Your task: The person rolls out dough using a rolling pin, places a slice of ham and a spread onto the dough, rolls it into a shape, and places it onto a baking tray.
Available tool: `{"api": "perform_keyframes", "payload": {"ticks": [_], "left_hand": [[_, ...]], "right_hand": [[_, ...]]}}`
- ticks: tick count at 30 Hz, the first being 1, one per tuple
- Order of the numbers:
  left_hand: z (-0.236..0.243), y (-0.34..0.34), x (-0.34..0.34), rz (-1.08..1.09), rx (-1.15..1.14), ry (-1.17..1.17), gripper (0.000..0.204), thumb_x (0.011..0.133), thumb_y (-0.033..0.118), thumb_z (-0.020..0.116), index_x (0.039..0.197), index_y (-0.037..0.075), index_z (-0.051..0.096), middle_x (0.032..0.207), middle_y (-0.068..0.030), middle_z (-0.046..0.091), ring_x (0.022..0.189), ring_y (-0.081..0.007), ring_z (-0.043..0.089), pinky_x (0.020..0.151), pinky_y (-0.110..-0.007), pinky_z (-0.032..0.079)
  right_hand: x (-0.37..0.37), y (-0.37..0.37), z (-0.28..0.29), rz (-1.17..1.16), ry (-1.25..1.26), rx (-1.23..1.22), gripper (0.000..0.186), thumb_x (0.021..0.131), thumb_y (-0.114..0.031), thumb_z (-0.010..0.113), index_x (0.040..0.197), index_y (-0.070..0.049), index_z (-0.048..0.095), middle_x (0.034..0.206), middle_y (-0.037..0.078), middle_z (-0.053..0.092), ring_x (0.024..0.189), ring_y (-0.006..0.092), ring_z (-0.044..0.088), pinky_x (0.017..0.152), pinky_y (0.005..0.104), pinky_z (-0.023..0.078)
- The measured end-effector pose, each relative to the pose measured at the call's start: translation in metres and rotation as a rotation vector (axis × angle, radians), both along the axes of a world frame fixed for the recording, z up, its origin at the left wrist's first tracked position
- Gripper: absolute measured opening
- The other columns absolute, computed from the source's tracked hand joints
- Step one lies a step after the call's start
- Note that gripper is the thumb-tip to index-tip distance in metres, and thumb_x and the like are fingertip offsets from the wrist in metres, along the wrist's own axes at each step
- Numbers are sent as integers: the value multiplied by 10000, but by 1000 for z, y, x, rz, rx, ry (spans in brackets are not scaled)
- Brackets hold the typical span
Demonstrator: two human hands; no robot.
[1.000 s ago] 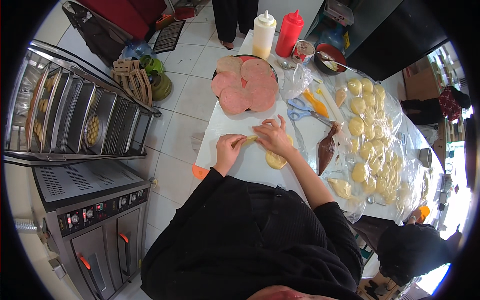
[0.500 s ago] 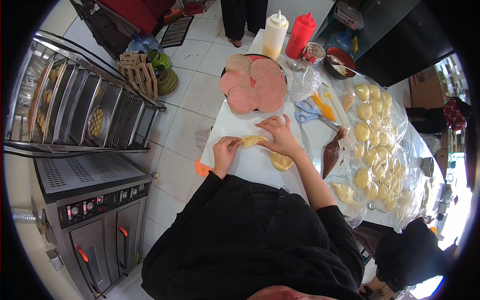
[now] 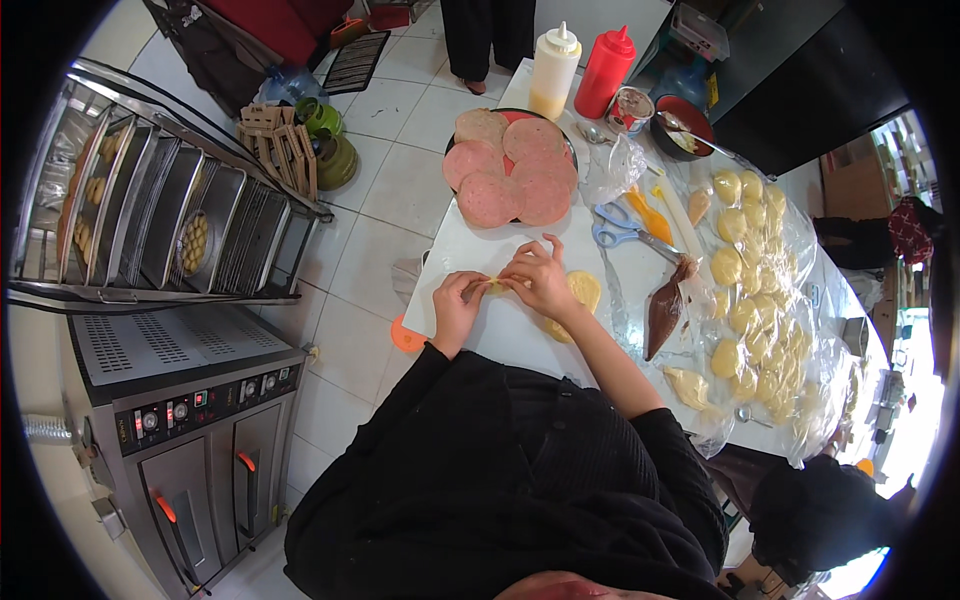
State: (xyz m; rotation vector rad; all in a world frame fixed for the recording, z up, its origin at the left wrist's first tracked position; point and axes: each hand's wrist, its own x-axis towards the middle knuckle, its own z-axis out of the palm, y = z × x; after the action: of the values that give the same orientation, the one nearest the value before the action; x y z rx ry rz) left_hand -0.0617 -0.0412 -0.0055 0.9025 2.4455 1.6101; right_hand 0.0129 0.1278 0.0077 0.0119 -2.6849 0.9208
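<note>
My left hand (image 3: 457,307) and my right hand (image 3: 541,283) have met over the white work surface (image 3: 425,290). Between them a small piece of yellow dough (image 3: 494,288) is pinched by the fingertips of both hands, which hide most of it. A flattened round of dough (image 3: 584,289) lies by my right wrist, partly covered by it. Just beyond my hands, a dark-rimmed plate (image 3: 507,166) bears several round pink slices of meat (image 3: 487,198).
To the right lie blue-handled scissors (image 3: 618,236), a piping bag of brown filling (image 3: 661,312) and several dough balls (image 3: 728,262) under clear plastic. Squeeze bottles, one white (image 3: 555,72) and one red (image 3: 604,75), stand at the back. Leftward are an oven (image 3: 200,400) and a tray rack (image 3: 150,297).
My right hand has moved left, so both hands are now close together. The dough strip between them shows much less than before, and the dough round beside my right wrist shows more.
</note>
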Motion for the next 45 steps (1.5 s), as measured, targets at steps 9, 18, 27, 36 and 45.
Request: {"api": "perform_keyframes", "payload": {"ticks": [9,18,27,36,45], "left_hand": [[6,-9,0,-44,64,-34,147,712,19,726,852,37,685,876,-102,657,809,-248,637,731,-310,508],[-5,-20,-6,-12,-45,147,92,715,28,709,801,29,677,790,-87,660,754,-245,607,672,-327,491],[11,-17,1,0,26,-30,105,743,26,703,846,29,684,806,-91,668,743,-205,625,647,-299,489],[-2,-25,-2,43,-37,-39,77,759,28,701,835,24,702,763,-106,674,631,-177,643,577,-263,491],[3,-13,2,-43,27,-110,138,780,-4,677,917,-9,688,820,-119,690,754,-159,685,691,-254,539]], "right_hand": [[0,-11,-4,-58,29,-9,138,719,-246,730,832,-167,720,797,-41,599,985,180,517,1019,544,170],[-10,-31,11,-86,146,-68,89,738,-224,711,790,-153,716,818,-47,602,1004,185,514,1008,553,178],[-5,-26,-1,-86,107,30,99,745,-237,705,796,-152,701,813,-45,622,974,173,522,1000,548,186],[-7,-35,-1,-74,100,36,102,734,-228,719,814,-166,707,839,-54,634,986,165,525,1005,523,192],[0,-20,-4,-108,15,49,117,713,-230,721,813,-171,723,815,-46,645,1012,165,506,1003,553,179]]}}
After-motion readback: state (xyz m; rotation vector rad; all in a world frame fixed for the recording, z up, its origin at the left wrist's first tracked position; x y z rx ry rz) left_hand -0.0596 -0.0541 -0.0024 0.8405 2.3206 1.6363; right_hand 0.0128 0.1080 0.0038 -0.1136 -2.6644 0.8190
